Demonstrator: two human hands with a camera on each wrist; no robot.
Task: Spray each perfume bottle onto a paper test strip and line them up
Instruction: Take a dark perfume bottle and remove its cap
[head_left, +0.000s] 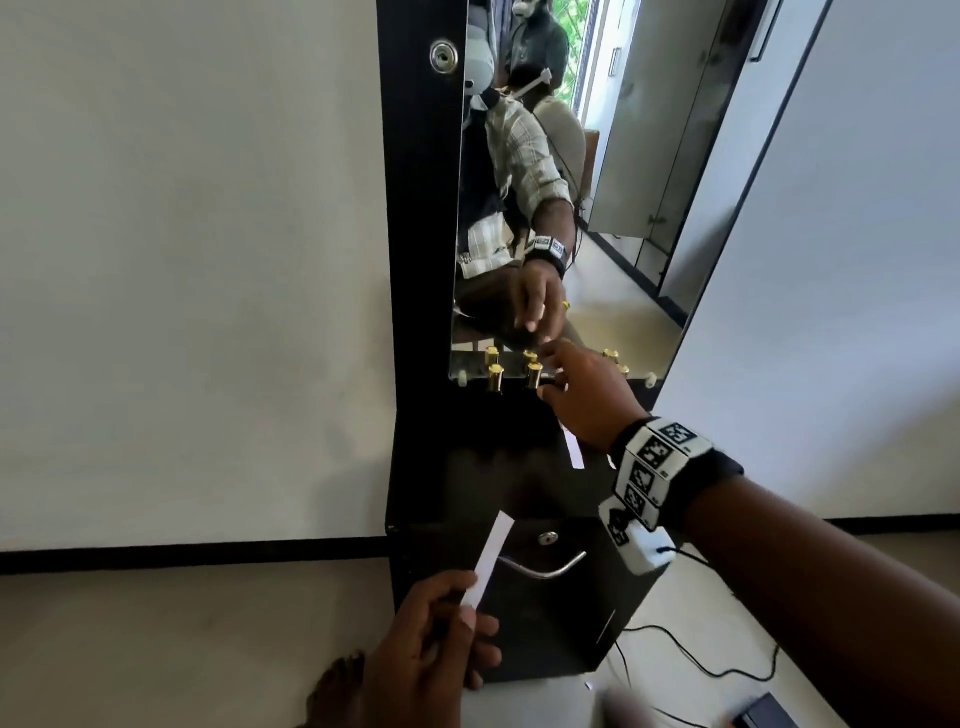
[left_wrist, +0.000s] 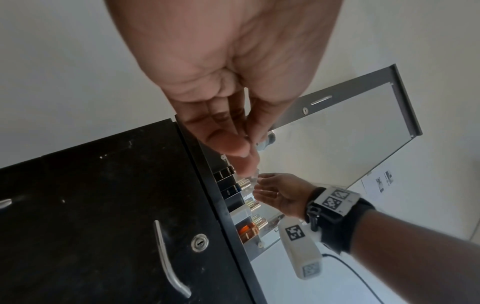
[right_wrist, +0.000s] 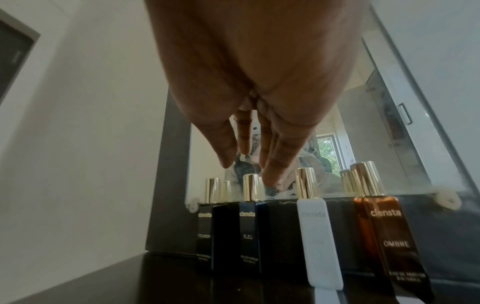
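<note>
Four gold-capped perfume bottles stand in a row against the mirror: black (right_wrist: 205, 226), blue (right_wrist: 250, 226), white (right_wrist: 317, 236) and amber (right_wrist: 384, 236). My right hand (head_left: 553, 371) reaches over them with fingers (right_wrist: 272, 170) straight, just above and behind the blue bottle's cap (right_wrist: 252, 190), gripping nothing. Low in the head view my left hand (head_left: 467, 608) pinches a white paper strip (head_left: 493, 551) that points up. A second strip (head_left: 573, 449) lies on the black cabinet top (head_left: 493, 457), partly under my right wrist. The white and amber bottles are hidden by my right hand in the head view.
The mirror (head_left: 597, 208) rises directly behind the bottles. Below the top is a drawer front with a metal handle (head_left: 540, 569) and a lock (head_left: 548, 538). A black cable (head_left: 701, 660) and a dark object (head_left: 763, 714) lie on the floor at the right.
</note>
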